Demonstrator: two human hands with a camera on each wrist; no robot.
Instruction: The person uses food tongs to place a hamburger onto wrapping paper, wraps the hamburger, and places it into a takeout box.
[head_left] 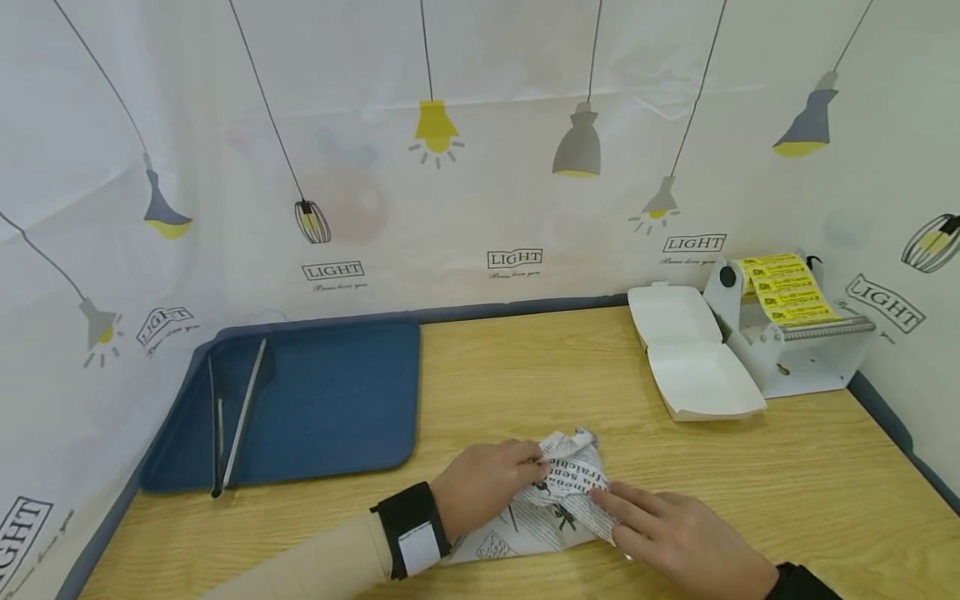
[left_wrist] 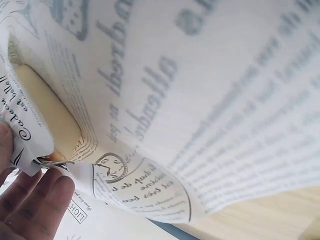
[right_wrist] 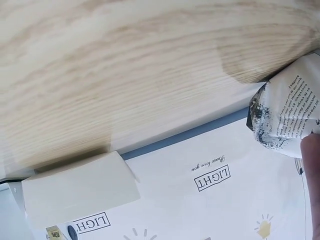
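1. Pinching a printed paper wrapper point(head_left: 572, 479) between thumb and fingers, the left hand point(head_left: 487, 487) holds its 9 o'clock side; the right hand point(head_left: 675, 533) rests nearly straight fingers on it at 3 to 4 o'clock. Whether the right thumb grips too cannot be told.
2. With 12 o'clock pointing away from the person, the wrapper lies between the 2 hands at the 6 o'clock side of the wooden table point(head_left: 517, 375). Inside it, the left wrist view shows a pale yellowish item point(left_wrist: 50, 107), not clear enough to name.
3. Should the left pinch slacken, the crumpled paper could spring apart, since nothing visible fastens it.
4. Pulling the 2 sides unevenly could tear the paper, which looks thin, or leave the item poking out through the gap seen from the left wrist.
5. Pressing too hard from 3 o'clock could squash the item, if it is as soft as it seems.
6. At 10 o'clock, tongs point(head_left: 243, 417) lie on a blue tray point(head_left: 345, 400) with 1 end over the near rim; a wide swing of the left forearm point(head_left: 307, 558) might knock them.
7. Between 1 and 2 o'clock, an opened white box point(head_left: 705, 379) appears light enough to slide if bumped.
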